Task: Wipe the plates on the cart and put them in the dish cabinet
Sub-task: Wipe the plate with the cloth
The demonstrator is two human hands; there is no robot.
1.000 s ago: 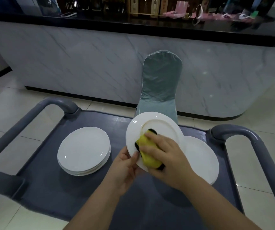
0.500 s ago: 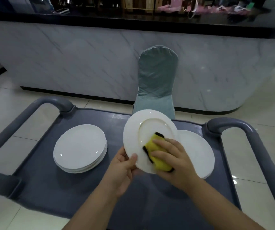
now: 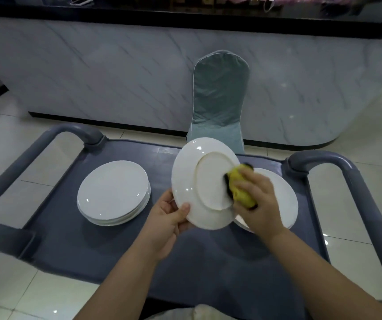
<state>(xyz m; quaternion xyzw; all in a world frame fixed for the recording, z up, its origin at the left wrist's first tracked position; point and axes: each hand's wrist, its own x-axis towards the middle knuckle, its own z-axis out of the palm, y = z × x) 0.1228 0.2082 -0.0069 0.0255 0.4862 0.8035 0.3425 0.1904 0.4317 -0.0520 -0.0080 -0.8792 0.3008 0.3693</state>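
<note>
A white plate (image 3: pixel 190 179) is held tilted above the grey cart (image 3: pixel 70 239), its underside with the foot ring facing me. My left hand (image 3: pixel 166 218) grips its lower left rim. My right hand (image 3: pixel 259 199) presses a yellow sponge (image 3: pixel 240 190) with a dark scrub side against the plate's right edge. A stack of white plates (image 3: pixel 113 192) sits on the cart's left. Another white plate (image 3: pixel 287 199) lies on the cart to the right, partly hidden behind my right hand and the held plate.
The cart has curved grey handles at the left (image 3: pixel 23 162) and right (image 3: pixel 351 181). A chair with a teal cover (image 3: pixel 220 100) stands just beyond the cart, against a marble-fronted counter (image 3: pixel 116 72). Pale tiled floor surrounds the cart.
My right hand has slid the sponge from the plate's middle to its right edge. The plate has turned a little, and the view has moved closer to the cart.
</note>
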